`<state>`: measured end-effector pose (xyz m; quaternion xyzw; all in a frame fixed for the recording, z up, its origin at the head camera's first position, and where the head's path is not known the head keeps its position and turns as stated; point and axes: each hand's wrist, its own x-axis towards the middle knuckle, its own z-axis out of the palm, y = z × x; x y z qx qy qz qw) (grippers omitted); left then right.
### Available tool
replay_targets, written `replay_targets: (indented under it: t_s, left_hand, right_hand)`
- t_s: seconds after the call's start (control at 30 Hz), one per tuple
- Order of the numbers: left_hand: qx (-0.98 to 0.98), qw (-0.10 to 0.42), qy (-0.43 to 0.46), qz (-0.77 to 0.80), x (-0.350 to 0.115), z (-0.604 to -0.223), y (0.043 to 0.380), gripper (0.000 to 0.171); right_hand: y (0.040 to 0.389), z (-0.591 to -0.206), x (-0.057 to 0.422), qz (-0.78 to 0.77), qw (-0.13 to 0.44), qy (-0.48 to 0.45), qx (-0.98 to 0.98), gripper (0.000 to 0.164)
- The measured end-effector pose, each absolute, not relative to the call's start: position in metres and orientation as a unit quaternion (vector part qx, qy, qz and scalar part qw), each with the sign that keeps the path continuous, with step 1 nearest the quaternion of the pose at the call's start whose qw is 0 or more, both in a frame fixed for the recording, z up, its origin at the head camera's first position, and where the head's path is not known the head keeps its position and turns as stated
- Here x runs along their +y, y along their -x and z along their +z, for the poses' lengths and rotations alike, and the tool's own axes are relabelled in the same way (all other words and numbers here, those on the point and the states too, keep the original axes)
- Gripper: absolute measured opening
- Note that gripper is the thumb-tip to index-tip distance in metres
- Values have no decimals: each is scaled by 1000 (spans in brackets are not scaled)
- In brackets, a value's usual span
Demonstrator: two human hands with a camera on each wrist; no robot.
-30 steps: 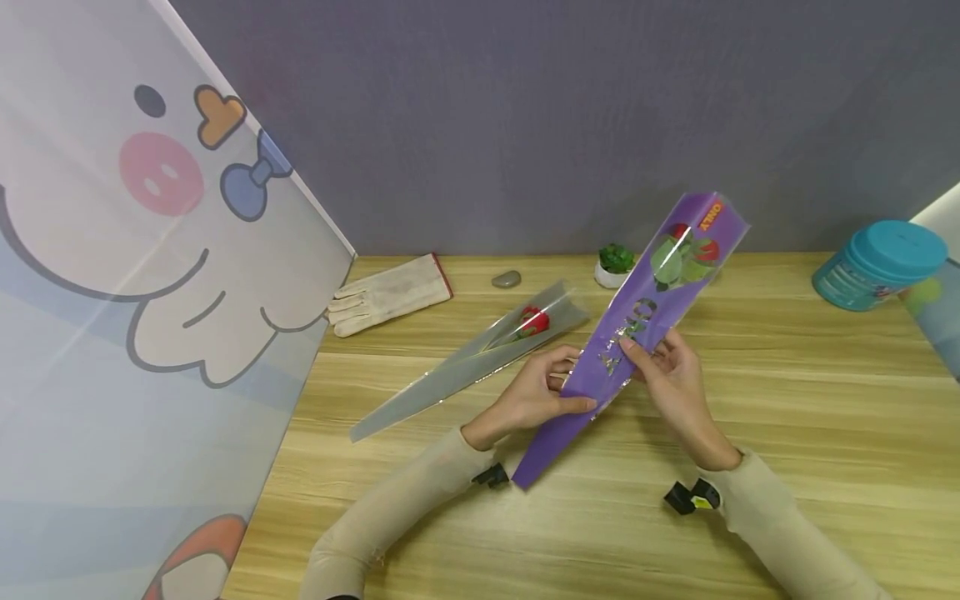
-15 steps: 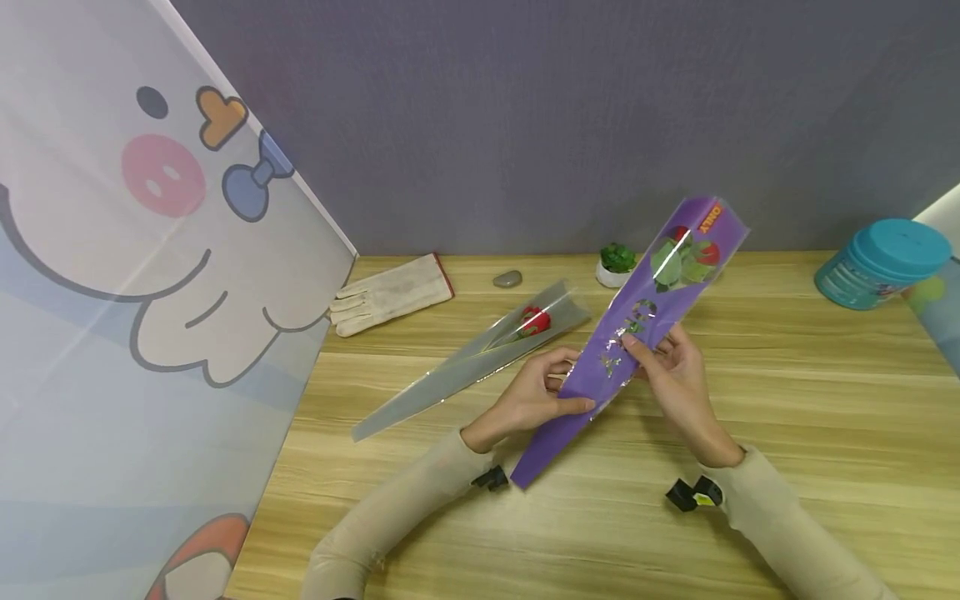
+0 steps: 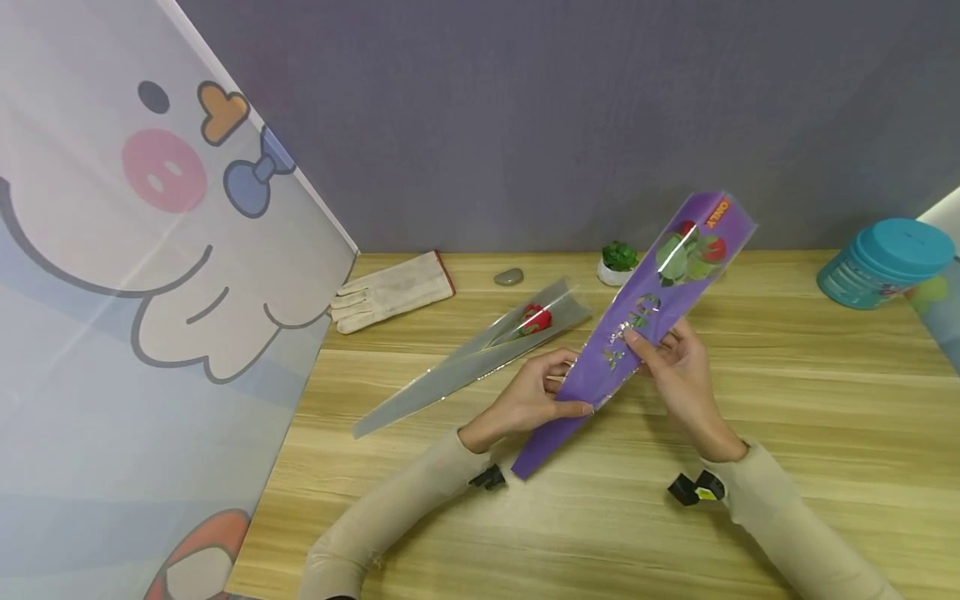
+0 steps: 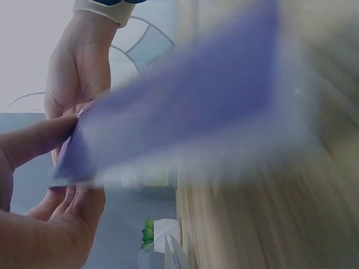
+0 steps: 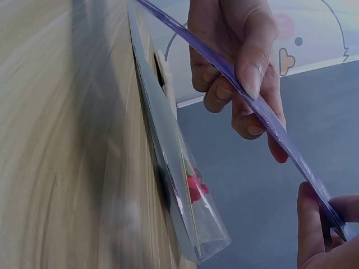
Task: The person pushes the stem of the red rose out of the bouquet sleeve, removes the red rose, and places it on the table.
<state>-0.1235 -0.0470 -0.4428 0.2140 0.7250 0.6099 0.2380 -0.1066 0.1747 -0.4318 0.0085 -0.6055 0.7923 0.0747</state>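
A long purple flower sleeve (image 3: 600, 367) with a clear front and red roses (image 3: 688, 246) near its wide end slants up to the right in the head view. My left hand (image 3: 531, 393) pinches its lower part, thumb in front and fingers behind. Higher up, my right hand (image 3: 675, 379) pinches the opposite edge, its thumb over the shiny lettering. Seen edge-on in the right wrist view, the sleeve (image 5: 269, 120) is held above the table. The left wrist view shows it blurred at close range.
Left of the hands, a grey clear sleeve (image 3: 442, 375) with one red rose lies on the table. Behind are a white work glove (image 3: 393, 292), a grey stone (image 3: 509, 277) and a small potted plant (image 3: 617, 262). A teal tub (image 3: 885, 262) stands at far right; walls border the back and left.
The purple sleeve's wide end has shifted very slightly up and right, with both hands keeping their grip. Other things lie where they were.
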Motion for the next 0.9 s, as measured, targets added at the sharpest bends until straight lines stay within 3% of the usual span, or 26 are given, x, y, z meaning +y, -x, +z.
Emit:
replay_targets:
  t_s: [0.5, 0.9]
  left_hand:
    - [716, 232, -206, 626, -45, -442, 121, 49]
    - [706, 228, -204, 638, -41, -445, 119, 46]
  right_hand:
    - [105, -429, 178, 776, 63, -4, -628, 35]
    - [105, -429, 180, 764, 35, -38, -643, 64]
